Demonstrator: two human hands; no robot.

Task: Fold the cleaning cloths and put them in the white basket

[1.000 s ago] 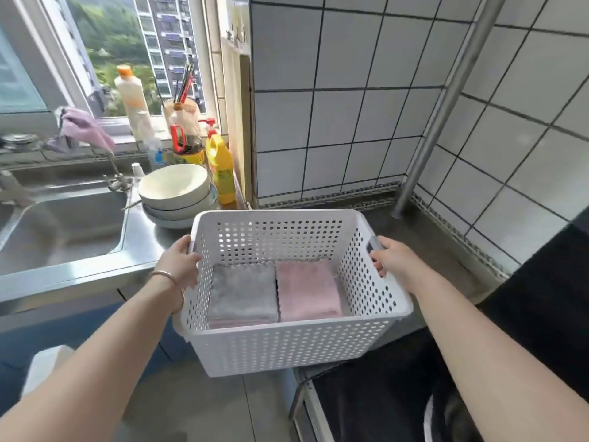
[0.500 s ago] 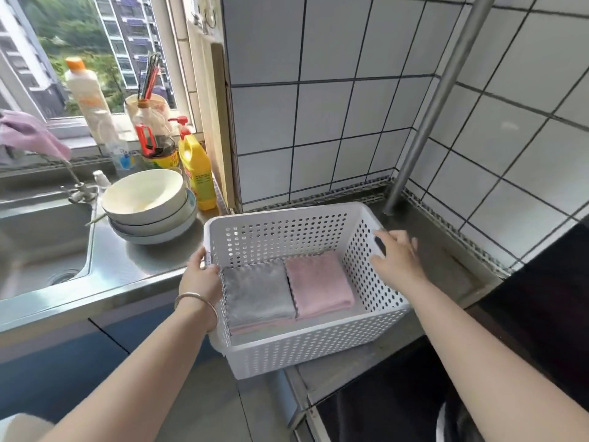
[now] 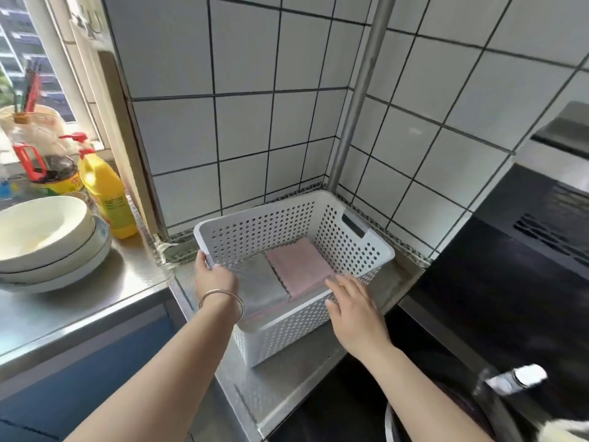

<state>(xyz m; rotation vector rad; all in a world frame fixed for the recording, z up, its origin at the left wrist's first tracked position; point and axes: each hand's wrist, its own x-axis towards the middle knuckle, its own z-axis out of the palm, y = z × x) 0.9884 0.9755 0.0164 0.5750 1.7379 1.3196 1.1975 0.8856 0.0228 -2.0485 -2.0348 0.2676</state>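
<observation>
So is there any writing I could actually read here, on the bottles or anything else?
None reads clearly.
Yellow bottle: dark print on its label, too blurred to read.
Yellow jar: red characters on its band, too blurred to read.
Black appliance: faint lines of print on its top, too small to read.
White basket: no text.

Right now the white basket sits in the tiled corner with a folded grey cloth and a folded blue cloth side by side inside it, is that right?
Nearly. The second cloth is pink, not blue. The head view shows the white basket in the tiled corner with the folded grey cloth and the folded pink cloth side by side inside it.
</observation>
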